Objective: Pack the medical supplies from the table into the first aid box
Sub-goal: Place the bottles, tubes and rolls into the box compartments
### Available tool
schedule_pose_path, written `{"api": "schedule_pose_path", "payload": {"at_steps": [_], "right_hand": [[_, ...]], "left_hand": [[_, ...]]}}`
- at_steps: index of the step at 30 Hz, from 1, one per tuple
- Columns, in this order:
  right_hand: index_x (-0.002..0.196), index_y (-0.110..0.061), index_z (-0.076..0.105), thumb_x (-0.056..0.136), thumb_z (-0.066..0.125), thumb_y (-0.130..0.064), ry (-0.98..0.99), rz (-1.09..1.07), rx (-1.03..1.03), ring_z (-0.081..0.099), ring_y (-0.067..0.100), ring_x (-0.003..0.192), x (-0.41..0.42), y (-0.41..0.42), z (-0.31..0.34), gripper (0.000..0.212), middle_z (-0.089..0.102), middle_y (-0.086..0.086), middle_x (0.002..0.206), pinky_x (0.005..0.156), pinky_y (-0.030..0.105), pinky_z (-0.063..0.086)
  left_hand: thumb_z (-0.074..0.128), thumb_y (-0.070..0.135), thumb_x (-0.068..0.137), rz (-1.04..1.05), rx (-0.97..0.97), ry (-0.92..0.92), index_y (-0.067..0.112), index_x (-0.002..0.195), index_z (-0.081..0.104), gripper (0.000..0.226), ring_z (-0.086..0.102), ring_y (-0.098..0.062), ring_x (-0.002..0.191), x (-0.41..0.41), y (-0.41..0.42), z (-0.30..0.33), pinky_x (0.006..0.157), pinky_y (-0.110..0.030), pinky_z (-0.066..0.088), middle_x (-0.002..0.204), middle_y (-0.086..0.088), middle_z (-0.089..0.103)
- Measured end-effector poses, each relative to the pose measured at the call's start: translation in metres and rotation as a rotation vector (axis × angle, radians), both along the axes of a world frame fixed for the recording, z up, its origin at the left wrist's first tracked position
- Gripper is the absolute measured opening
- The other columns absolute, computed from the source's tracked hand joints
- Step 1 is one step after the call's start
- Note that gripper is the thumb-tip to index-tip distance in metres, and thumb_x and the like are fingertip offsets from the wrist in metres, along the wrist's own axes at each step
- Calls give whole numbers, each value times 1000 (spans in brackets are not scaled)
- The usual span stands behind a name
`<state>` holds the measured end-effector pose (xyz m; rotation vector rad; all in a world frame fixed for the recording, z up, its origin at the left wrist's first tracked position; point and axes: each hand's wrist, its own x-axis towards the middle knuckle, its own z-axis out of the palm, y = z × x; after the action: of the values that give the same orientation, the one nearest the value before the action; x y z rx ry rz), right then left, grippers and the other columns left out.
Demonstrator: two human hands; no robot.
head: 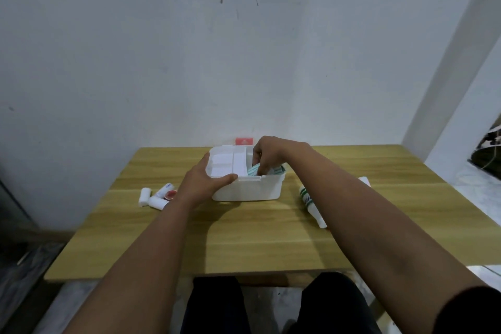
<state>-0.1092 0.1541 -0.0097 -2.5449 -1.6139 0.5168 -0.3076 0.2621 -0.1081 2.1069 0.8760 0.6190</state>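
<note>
The left hand (202,180) grips one white box (248,188); the right hand (267,156) pinches teal packets (254,169) inside (count unclear). Two gauze rolls (144,196) lie on the table (271,238).

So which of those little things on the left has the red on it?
The small round pot with the red top, right beside the left hand. The bandage rolls next to it are plain white, and the tube is white with blue print.

Pale wall (244,49) behind, dark spatter marks near top (cause unclear); wooden table (244,238) butted against it; white pillar (461,76) right; grey floor (16,279) lower left
</note>
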Motion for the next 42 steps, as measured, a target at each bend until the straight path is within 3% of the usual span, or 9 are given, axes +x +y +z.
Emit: {"api": "schedule_pose_path", "payload": {"at_steps": [5,10,15,18,21,24,29,35,42], "right_hand": [[98,-17,76,82,82,-20,-25,50,-58,67,19,97,-8,2,-7,17,72,0,105,90,37,59],[99,-7,76,85,74,-17,-28,35,34,62,19,84,-16,4,-26,17,75,8,105,67,28,50],[94,-17,80,82,80,-16,62,1,90,67,17,95,-11,-2,-15,12,74,-5,98,85,33,58],[107,-7,78,89,68,-10,64,-74,210,65,18,91,-13,-5,-6,21,74,8,110,73,29,55],[118,-2,72,97,61,-20,31,-95,187,60,21,90,-21,-7,-7,30,70,13,120,62,27,47],[124,-6,71,102,56,-40,27,-76,119,62,27,114,-30,-5,-18,43,67,11,131,83,33,46],[150,-7,48,105,48,-47,38,-104,133,46,34,140,-43,0,-36,60,51,13,154,112,42,38],[164,-16,17,103,52,-41,101,-150,169,30,34,151,-43,5,-41,74,30,14,167,117,46,33],[149,-6,45,105,50,-28,15,-75,110,36,33,143,-54,11,-39,49,50,15,150,110,43,37]], "left_hand": [[79,65,70,-11,5,-19,34,152,34,99,50,-23,126,0,-2,1,85,-34,51,147,4,52],[78,69,66,-21,0,-29,37,150,38,98,51,-19,122,-3,-1,4,87,-35,49,143,6,55],[78,67,69,-22,2,-31,35,151,36,98,50,-23,126,-3,-2,2,91,-38,51,145,5,53],[79,63,72,-12,9,-43,33,152,36,96,50,-22,126,-2,-4,3,89,-37,50,146,3,53],[80,58,75,-11,21,-54,33,152,38,91,50,-22,124,-1,-6,5,85,-34,48,145,2,54],[80,57,76,-7,26,-55,32,152,37,91,50,-21,124,-2,-9,6,84,-33,46,146,2,53],[81,55,76,-24,10,-98,36,147,42,83,50,-15,115,-4,-11,8,83,-32,46,138,7,56],[81,56,76,-27,7,-99,39,144,45,79,54,-15,114,-4,-12,9,80,-30,46,129,14,57],[81,58,74,-10,10,-94,37,145,46,82,56,-19,120,-4,-13,10,87,-35,49,136,9,60]]}}
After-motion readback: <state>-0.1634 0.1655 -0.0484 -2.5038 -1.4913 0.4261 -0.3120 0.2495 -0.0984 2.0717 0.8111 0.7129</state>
